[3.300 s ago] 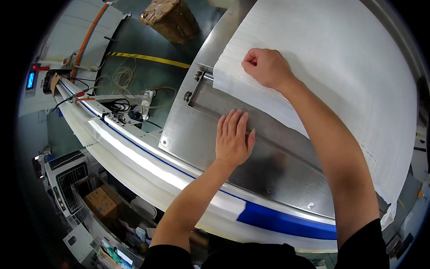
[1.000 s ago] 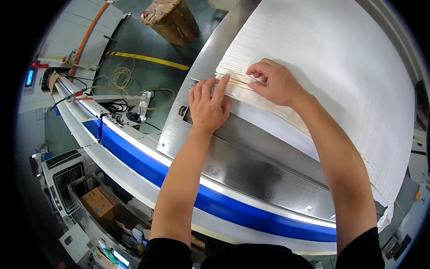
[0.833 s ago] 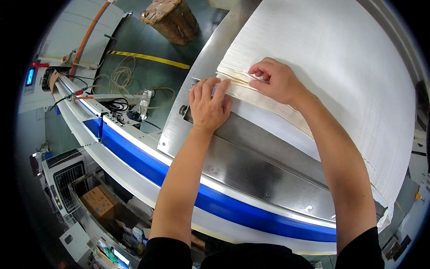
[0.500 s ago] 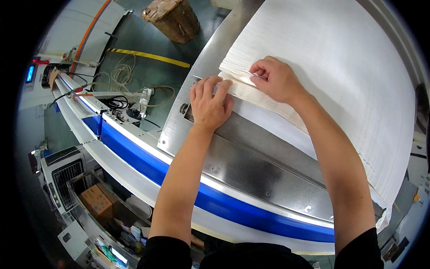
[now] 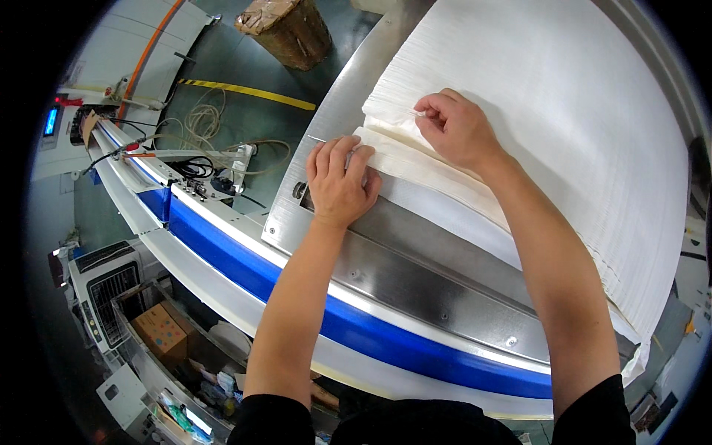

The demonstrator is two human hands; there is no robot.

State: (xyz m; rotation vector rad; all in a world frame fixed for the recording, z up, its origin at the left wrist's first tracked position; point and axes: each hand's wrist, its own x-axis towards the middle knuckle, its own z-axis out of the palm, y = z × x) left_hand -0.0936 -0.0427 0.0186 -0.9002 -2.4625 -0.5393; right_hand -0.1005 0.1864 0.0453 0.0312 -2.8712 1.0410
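Note:
A long row of thin white folded sheets (image 5: 519, 89), cloth or paper I cannot tell, stands packed on a metal bed. At its near left end a cream-white section (image 5: 430, 165) has parted from the rest, leaving a gap between them. My left hand (image 5: 340, 179) lies over the left end of this section, its fingers bent around the corner. My right hand (image 5: 461, 135) is above the gap, thumb and forefinger pinched on a small bit of white sheet at the edge of the row. The fingertips of the left hand are partly hidden.
A steel plate (image 5: 445, 285) and a blue rail (image 5: 415, 360) run along the near side. A slim metal rod end sticks out by my left hand. On the floor stand a brown-wrapped bin (image 5: 285, 33) and coiled hoses (image 5: 202, 119). A cardboard box (image 5: 159, 334) sits lower left.
My left hand has moved slightly left and toward me, and the near section has parted further from the row. The right hand has barely moved and stays pinched.

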